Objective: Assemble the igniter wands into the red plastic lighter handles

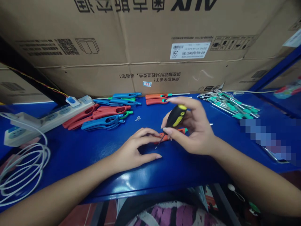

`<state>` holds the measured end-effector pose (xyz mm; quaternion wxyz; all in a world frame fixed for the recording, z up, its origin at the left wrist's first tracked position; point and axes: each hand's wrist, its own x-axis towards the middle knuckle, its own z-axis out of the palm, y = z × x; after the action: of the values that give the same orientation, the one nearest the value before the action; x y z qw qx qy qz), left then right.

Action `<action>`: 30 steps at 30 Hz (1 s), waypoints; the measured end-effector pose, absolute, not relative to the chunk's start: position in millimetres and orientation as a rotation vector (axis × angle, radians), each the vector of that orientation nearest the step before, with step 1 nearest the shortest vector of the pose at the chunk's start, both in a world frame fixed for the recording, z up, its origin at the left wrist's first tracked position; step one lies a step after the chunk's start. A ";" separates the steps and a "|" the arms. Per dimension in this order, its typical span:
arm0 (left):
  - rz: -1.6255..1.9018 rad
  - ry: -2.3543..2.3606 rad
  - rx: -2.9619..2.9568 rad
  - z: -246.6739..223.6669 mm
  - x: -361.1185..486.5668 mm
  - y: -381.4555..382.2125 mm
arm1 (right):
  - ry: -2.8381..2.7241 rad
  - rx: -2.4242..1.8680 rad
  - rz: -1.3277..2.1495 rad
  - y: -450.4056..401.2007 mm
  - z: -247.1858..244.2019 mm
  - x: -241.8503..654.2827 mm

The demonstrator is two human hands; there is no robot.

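My right hand (195, 128) is closed around a black and yellow screwdriver (176, 116), its shaft slanting down to the left with the tip just above the blue table. Beneath it lies an orange-red lighter casing (167, 136) with a green part at its right end, partly hidden by my right hand. My left hand (138, 147) rests at the casing's left end, thumb apart from the fingers, fingertips touching the casing. A few small screws (137, 118) lie behind my left hand.
Red casings (110, 111) and blue casings (102, 123) lie at the left, beside a power strip (54, 117) and coiled white cable (25, 169). Orange lighters (157, 96) lie behind. Metal rods with green parts (231, 105) are piled right. A cardboard sheet (150, 37) stands behind the table (131, 179).
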<state>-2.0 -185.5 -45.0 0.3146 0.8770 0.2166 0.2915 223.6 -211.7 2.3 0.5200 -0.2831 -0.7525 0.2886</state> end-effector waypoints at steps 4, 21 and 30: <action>0.807 0.719 2.328 -47.0 -3.6 -180.5 | -1.678 -0.779 0.625 -206.8 3.6 225.0; 0.745 0.742 2.465 -59.3 -0.6 -175.0 | -1.782 -0.830 0.494 -197.8 -14.1 220.0; 0.728 0.762 2.454 -56.1 -0.6 -177.3 | -1.787 -0.830 0.439 -200.3 -14.6 219.8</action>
<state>-0.6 -177.3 -56.1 0.2335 0.8935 0.2775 0.2650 219.8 -200.3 -14.6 0.5326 -0.3481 -0.7492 0.1841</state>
